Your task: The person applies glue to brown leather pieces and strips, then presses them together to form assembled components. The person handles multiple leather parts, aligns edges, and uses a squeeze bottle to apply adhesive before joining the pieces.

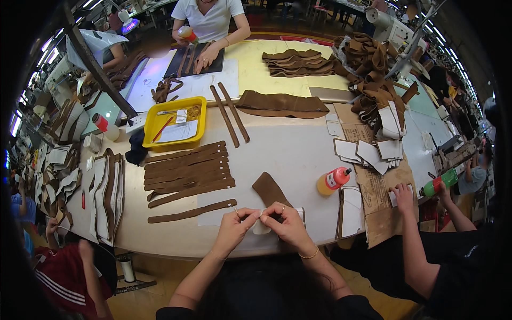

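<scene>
Left hand (pixel 234 228) and right hand (pixel 290 226) meet fingertip to fingertip in the head view, and from my remote seat I can make out both pinching a small whitish piece (pixel 260 228), thumbs and forefingers closed on it. It sits right between them, above the near edge of the pale tabletop (pixel 298 154); I cannot tell its material, since the fingers cover much of it.

Just ahead of the right hand I see a wide, flat, dark-brown strip (pixel 271 189) running back toward the knuckles, which hide part of it. Near the left hand, ahead and to its left, lies a single narrow brown strip (pixel 189 212), and beyond that a row of similar brown strips (pixel 186 173) laid side by side. Farther past these I have a yellow rectangular plastic tray (pixel 178 143), and two long slim brown strips (pixel 230 114) well ahead of both hands.

To the right of the right hand, and farther ahead, stands an orange-yellow squeeze bottle with a red upper part (pixel 334 181). Beside that, nearer me, is a stack of white panels with brown edges (pixel 351 213), next to a flat sheet of brown cardboard (pixel 385 200).
</scene>
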{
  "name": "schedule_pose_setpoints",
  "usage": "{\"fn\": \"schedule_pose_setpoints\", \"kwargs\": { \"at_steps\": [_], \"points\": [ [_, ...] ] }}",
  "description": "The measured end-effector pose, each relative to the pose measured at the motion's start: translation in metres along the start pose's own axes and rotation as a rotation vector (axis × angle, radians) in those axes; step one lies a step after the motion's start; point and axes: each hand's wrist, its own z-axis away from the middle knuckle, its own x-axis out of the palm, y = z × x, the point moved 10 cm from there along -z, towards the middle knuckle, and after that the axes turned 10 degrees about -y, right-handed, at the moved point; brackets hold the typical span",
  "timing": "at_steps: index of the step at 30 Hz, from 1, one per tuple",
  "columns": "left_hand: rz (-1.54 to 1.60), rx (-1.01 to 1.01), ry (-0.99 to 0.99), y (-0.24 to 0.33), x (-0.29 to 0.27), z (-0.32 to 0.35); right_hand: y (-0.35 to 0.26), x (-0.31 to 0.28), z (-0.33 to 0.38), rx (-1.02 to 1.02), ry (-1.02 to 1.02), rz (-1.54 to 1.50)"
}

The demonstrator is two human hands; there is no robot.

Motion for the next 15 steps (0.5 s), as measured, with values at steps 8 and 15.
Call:
{"fn": "schedule_pose_setpoints", "kwargs": {
  "at_steps": [8, 15],
  "points": [
    [-0.352, 0.229, -0.003, 0.035, 0.008, 0.004, -0.016, -0.005, 0.004, -0.076, 0.036, 0.197],
    [-0.756, 0.404, -0.036, 0.055, 0.019, 0.008, -0.014, -0.002, 0.008, 0.018, -0.018, 0.248]
  ]
}}
